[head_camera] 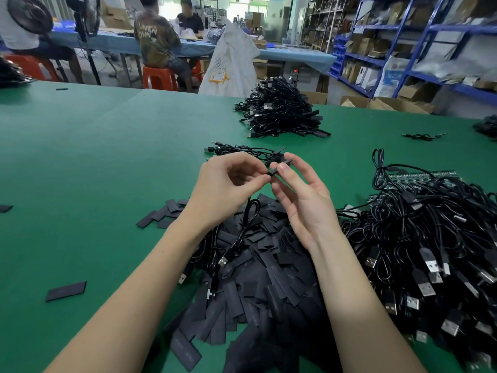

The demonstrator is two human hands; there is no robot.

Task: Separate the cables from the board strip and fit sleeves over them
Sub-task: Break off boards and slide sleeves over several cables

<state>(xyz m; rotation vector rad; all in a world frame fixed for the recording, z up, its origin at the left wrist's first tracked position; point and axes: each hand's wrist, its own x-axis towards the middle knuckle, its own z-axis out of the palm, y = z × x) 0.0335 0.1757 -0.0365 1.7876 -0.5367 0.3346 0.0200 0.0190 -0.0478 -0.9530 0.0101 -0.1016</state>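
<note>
From my feed I see a broad green work table (107, 146) filling the foreground. Beyond it runs a long table with a light blue cover (295, 53), where people sit on orange plastic stools (158, 76). A black standing fan (84, 14) rises at the far left. Blue metal shelving (419, 49), stacked with cardboard boxes and bags, lines the right wall, with open cartons (387, 103) on the floor below it. A large white sack (231, 65) stands behind my table. The room is evenly lit.
</note>
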